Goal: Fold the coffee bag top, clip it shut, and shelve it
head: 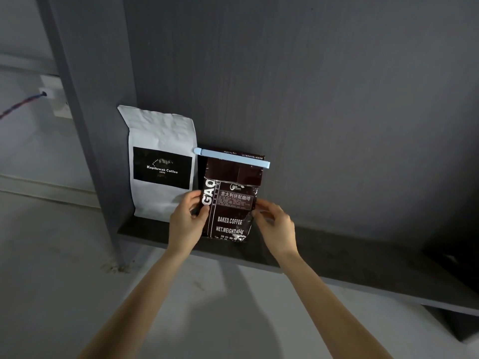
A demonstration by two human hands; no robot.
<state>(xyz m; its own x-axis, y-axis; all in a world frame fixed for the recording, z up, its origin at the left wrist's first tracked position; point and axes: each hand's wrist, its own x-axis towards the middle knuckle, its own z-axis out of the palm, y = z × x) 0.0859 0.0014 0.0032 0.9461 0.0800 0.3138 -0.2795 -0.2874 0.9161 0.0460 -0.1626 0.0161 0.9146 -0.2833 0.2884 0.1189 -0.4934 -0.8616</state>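
Observation:
A dark brown coffee bag (230,203) stands upright on a dark grey shelf (337,257), its top folded over. A pale blue clip (232,158) runs across the fold. My left hand (188,218) grips the bag's left edge, thumb on the front. My right hand (274,221) touches the bag's right edge with its fingertips, fingers curled around the side.
A white coffee bag (160,161) with a black label stands right beside the brown bag, against the shelf's left upright post (85,125). The shelf's grey back panel (337,99) rises behind. A wall socket (55,95) with a cable is at the far left.

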